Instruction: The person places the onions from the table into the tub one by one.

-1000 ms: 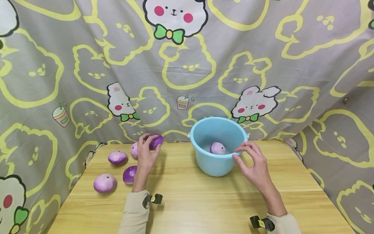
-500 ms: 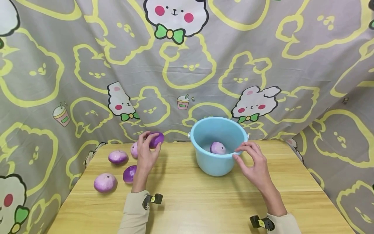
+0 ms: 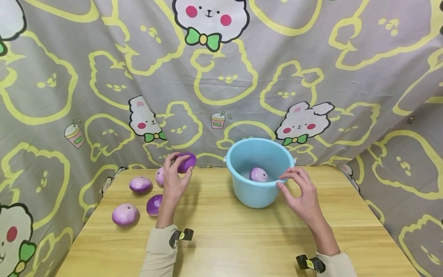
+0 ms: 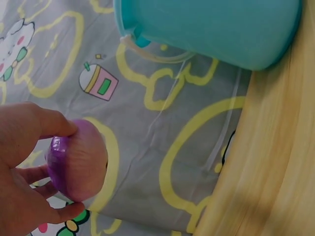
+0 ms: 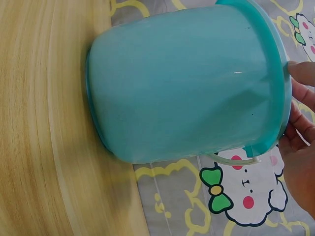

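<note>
Left hand (image 3: 174, 180) of the person held a purple onion (image 4: 81, 160) between the thumb and the fingers, and this onion was in the air above the table (image 3: 225, 246), close to its far edge. Meanwhile the right hand (image 3: 302, 196) pinched the near right part of the rim of a light blue bucket (image 3: 254, 197), which stood upright on the table. At the bottom of the bucket lay a second onion (image 3: 258, 175), pale purple.

To the left of the bucket, four more onions lay on the table: a pale onion (image 3: 125, 214) nearest to the person, a two-coloured onion (image 3: 140, 185) behind it, a dark onion (image 3: 153, 205) beside the left wrist, and a half-hidden onion (image 3: 159, 176) just beside the left hand, whose full shape I could not tell. Behind the table hung a grey cloth (image 3: 226, 63) with yellow animal outlines.
</note>
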### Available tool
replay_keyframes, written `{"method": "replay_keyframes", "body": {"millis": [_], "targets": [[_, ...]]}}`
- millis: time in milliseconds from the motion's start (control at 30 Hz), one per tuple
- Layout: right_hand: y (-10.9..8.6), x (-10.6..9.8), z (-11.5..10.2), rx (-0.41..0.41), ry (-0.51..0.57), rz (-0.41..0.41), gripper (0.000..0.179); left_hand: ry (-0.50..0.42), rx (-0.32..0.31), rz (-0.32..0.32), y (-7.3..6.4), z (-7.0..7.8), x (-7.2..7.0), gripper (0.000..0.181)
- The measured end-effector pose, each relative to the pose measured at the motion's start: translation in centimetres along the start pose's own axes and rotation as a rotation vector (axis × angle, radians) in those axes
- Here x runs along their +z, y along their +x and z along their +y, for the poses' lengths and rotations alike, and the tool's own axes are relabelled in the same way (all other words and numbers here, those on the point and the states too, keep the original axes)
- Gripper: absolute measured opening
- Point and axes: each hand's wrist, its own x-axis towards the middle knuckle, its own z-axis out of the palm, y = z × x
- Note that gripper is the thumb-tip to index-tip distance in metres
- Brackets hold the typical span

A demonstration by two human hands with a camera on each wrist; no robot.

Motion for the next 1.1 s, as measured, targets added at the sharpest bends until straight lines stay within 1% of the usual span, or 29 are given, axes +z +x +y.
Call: {"method": "replay_keyframes", "body": {"millis": [200,433,767,900,1100], "targets": [[0.0,0.0,0.0,-0.001,-0.007,0.003,0.030,-0.009,0.002,0.002,0.1,0.4,-0.2,0.037],[0.0,-0.1,0.0,0.004,-0.010,-0.001,0.029,-0.017,0.034,0.019,0.2,0.7,-0.4,0.038],[-0.2,0.0,0.0,0.013,-0.016,-0.003,0.029,-0.025,0.048,0.028,0.2,1.0,-0.5,0.038],[-0.1,-0.1,0.1,0.013,-0.016,-0.006,0.030,-0.046,0.054,0.037,0.2,1.3,-0.7,0.038],[-0.1,-0.1,0.1,0.000,-0.005,-0.003,0.031,-0.071,0.053,0.031,0.2,1.9,-0.8,0.037]]}}
